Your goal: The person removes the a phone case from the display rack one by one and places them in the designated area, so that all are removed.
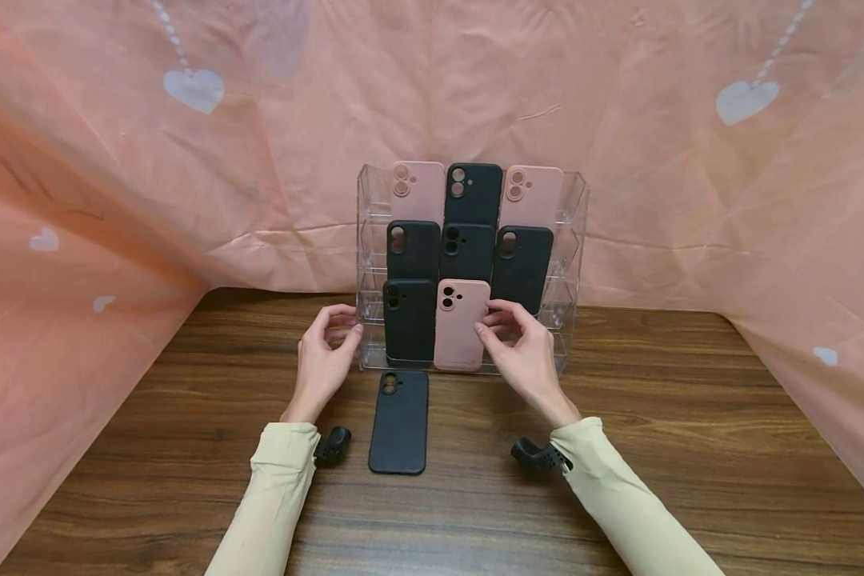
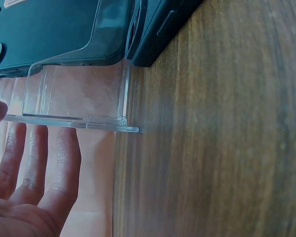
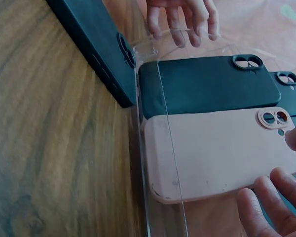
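A clear tiered stand (image 1: 569, 340) holds black and pink phone cases in three rows. In its bottom row, a pink phone case (image 1: 461, 336) leans beside a black phone case (image 1: 410, 332). My right hand (image 1: 526, 352) is at the pink case's right edge, thumb by its face and fingers spread along the side; the right wrist view shows no firm grip. My left hand (image 1: 326, 356) is at the stand's left side panel (image 2: 79, 121), its fingers fairly straight against the outside. On the table before the stand lies another black phone case (image 1: 398, 424).
The stand's middle row has several black cases, among them one at the right (image 1: 522, 260). Above them are a pink case (image 1: 533, 196) and a black case (image 1: 473, 196). Pink cloth (image 1: 648, 144) hangs behind the wooden table (image 1: 691, 424).
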A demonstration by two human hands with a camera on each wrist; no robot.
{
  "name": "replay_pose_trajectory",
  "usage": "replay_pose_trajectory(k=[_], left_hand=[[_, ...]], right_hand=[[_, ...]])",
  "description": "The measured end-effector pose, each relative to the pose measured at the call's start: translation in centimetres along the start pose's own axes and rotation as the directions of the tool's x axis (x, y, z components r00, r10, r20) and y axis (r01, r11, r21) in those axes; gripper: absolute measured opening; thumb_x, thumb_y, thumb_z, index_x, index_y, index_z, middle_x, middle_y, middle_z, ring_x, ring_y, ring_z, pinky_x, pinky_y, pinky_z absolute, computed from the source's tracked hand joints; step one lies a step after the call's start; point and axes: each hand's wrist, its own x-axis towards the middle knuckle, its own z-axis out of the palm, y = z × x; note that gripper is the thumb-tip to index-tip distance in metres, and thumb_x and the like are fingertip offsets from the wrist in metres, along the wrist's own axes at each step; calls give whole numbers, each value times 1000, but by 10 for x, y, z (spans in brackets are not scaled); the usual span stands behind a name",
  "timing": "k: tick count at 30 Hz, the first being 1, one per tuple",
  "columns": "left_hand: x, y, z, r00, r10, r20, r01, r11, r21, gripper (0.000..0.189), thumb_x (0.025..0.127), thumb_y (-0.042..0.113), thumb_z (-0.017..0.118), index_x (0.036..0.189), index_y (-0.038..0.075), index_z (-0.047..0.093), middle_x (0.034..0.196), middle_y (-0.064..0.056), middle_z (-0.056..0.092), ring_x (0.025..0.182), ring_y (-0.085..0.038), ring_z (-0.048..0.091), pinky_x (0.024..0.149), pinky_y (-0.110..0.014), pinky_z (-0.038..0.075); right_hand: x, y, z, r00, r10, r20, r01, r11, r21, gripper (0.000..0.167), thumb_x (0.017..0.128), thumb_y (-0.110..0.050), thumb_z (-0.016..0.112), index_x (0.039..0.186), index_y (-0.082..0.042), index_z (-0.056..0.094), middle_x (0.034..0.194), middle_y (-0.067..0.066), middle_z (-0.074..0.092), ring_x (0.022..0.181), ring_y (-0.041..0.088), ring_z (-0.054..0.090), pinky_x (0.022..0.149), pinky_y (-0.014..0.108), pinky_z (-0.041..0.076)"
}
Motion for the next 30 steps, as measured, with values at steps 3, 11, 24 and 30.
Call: replay_pose_trajectory(k=[3, 11, 24, 30], left_hand=[[0, 0, 0, 1000, 0, -1, 0, 1000, 1, 28, 97, 11, 68, 124, 10, 64, 115, -15, 68, 101, -32, 73, 65, -19, 58], [0, 1, 0, 1000, -1, -3, 1, 1000, 4, 27, 97, 11, 68, 124, 10, 64, 115, -15, 68, 100, -31, 73, 65, -19, 59], [1, -1, -1, 1000, -13, 11, 13, 1000, -11, 27, 97, 14, 69, 123, 12, 65, 115, -15, 68, 101, -31, 73, 65, -19, 58], [0, -1, -1, 1000, -15, 11, 15, 1000, -14, 26, 97, 15, 69, 123, 13, 65, 115, -14, 68, 102, -32, 74, 66, -20, 58]], right_hand=[[4, 1, -1, 1000, 7, -17, -7, 1000, -4, 36, 91, -11, 77, 126, -9, 68, 102, 12, 75, 90, 23, 72, 71, 16, 56], [10, 2, 1, 998, 48, -44, -48, 999, 1, 43, 90, -13, 78, 131, -11, 65, 110, 13, 73, 94, 24, 73, 69, 9, 52], [9, 9, 7, 997, 40, -64, -41, 999, -8, 45, 88, -7, 78, 131, -9, 63, 105, 14, 74, 91, 25, 72, 67, 8, 51], [8, 8, 6, 998, 39, -45, -37, 998, 52, 45, 88, -3, 76, 131, -9, 62, 100, 15, 68, 91, 27, 73, 70, 8, 53]])
